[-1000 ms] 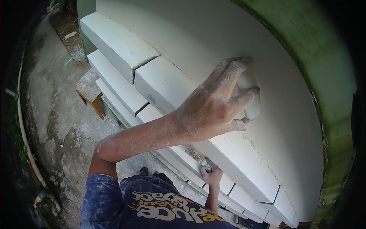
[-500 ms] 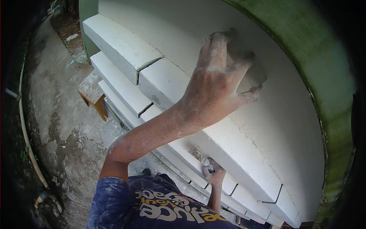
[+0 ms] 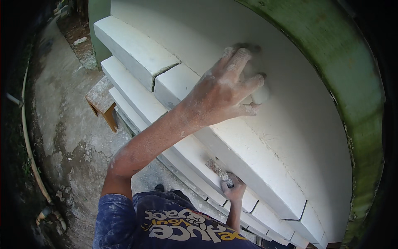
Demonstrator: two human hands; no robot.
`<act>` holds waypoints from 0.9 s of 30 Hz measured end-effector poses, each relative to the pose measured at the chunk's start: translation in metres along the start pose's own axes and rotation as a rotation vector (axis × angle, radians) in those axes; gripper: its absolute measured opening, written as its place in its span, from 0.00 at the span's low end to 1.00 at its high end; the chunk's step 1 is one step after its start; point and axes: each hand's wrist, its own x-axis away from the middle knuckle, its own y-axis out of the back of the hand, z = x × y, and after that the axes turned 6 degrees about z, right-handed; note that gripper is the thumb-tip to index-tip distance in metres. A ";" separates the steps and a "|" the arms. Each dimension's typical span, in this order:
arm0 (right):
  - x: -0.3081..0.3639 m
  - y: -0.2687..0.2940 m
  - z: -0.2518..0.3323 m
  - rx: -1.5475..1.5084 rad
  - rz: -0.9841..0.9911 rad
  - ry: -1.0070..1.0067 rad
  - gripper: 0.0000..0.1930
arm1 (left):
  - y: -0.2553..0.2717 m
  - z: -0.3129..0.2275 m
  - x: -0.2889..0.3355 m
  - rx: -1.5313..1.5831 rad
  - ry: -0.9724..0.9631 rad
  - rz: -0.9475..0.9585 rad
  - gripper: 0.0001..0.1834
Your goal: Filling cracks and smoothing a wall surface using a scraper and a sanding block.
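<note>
Resting apparently against a smooth white panel (image 3: 306,124), a pale, flattish block (image 3: 260,95) with a rounded edge is held in the left hand (image 3: 222,89). The block is partly covered by the hand and blurred, so its full shape and exact contact with the panel cannot be told. It is gripped from above by dust-coated, spread fingers (image 3: 240,60) bent over it like a claw.

Light and fairly stiff handling may be expected, though a softer, spongy body cannot be ruled out; with so much white powder about, its surface is probably slippery. It is best taken by its two long side edges, with the underside left free.

Below the panel, long white ledges (image 3: 248,141) are stacked like steps, split by dark seams. At a lower ledge, the right hand (image 3: 235,189) is placed with fingers curled at a small greyish object (image 3: 226,179), beside a rough, discoloured patch (image 3: 214,167); whether that object is gripped or only touched cannot be told.

Farther out, the panel is bordered by a curved green wall (image 3: 365,137). To the left, a brown stool (image 3: 108,117) is seen on stained concrete ground (image 3: 70,137), with a pale pipe (image 3: 31,162) beyond.
</note>
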 end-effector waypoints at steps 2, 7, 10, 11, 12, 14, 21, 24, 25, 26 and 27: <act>0.000 0.000 0.000 0.006 0.004 0.017 0.17 | 0.008 0.017 -0.010 0.036 0.072 -0.052 0.29; -0.001 -0.001 0.002 -0.018 -0.002 -0.006 0.17 | -0.004 -0.016 0.005 -0.031 -0.102 0.016 0.25; 0.000 0.001 0.001 -0.006 0.007 -0.004 0.17 | 0.007 0.010 -0.010 0.029 0.026 -0.062 0.22; 0.000 0.002 0.002 0.002 0.006 0.009 0.17 | 0.014 0.014 -0.015 0.043 0.146 -0.111 0.22; 0.001 0.001 0.003 0.001 0.005 0.003 0.17 | 0.017 0.011 -0.018 0.015 0.154 -0.126 0.22; 0.003 -0.001 0.001 -0.030 -0.001 -0.029 0.18 | 0.010 -0.012 -0.007 0.048 0.065 -0.086 0.21; 0.002 0.003 0.001 -0.020 0.020 -0.029 0.18 | 0.019 0.017 -0.017 0.004 0.147 -0.076 0.23; 0.003 0.001 0.003 0.001 0.005 -0.053 0.18 | 0.009 -0.009 -0.003 0.056 0.106 -0.012 0.24; 0.001 -0.001 0.003 -0.002 0.004 -0.028 0.18 | 0.001 -0.025 0.009 0.057 0.002 0.053 0.25; 0.001 -0.001 0.002 0.001 0.002 -0.011 0.18 | -0.006 -0.043 0.013 0.040 -0.096 0.132 0.24; 0.000 -0.001 0.002 0.000 0.003 -0.009 0.18 | -0.008 -0.040 0.014 0.038 -0.096 0.133 0.24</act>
